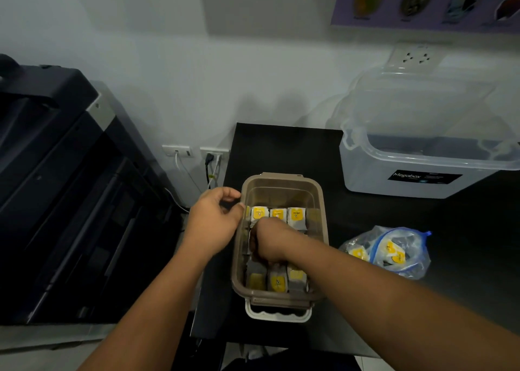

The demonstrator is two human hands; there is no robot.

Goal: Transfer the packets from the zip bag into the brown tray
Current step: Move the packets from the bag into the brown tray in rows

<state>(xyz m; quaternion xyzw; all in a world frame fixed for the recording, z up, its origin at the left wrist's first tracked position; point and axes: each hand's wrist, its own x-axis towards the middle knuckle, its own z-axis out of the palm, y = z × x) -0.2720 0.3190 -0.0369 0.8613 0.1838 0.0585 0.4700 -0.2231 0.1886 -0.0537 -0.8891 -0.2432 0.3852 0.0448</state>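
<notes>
the small grey packets with yellow labels [277, 216] are sitting in rows in the brown plastic tray [281, 177], its long side running away from the person. the right hand [270, 240] is digging into the middle, fingers curling down among them, and i can't tell if it's gripping one. the left hand [216, 218] is curling at the tray's left rim, grip also unclear. more are waiting in the clear blue-sealed zip bag [394, 251] to the tray's right on the black table [281, 145]. i'm guessing the right hand's nearer, with nothing blocking.
</notes>
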